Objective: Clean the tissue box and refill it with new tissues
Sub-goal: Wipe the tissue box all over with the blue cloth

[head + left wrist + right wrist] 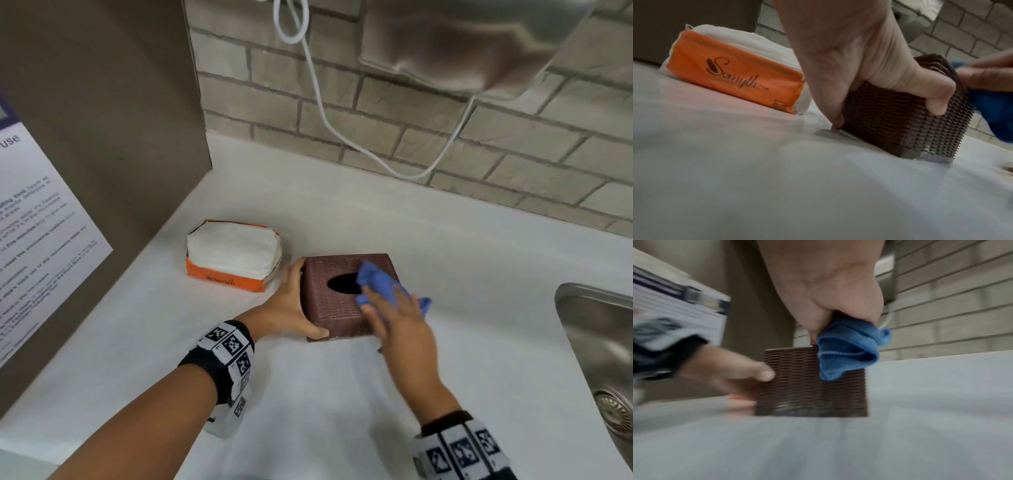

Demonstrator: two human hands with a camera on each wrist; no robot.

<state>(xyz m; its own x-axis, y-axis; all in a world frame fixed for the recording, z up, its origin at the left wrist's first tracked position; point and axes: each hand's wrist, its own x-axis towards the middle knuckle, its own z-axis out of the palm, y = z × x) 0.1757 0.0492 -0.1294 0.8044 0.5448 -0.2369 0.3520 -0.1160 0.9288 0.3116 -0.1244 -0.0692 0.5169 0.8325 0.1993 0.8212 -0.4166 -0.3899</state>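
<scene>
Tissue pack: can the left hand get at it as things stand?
Probably yes. The tissue pack lies close beside the left hand with bare counter between; that hand grips the tissue box, so it must let go first.

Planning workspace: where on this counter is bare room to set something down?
Bare counter between tissue box and sink, and behind the box toward the brick wall. Crowded: left hand fills the gap beside the tissue pack.

Head looks down; both low wrist views share the tissue box (890, 126).
</scene>
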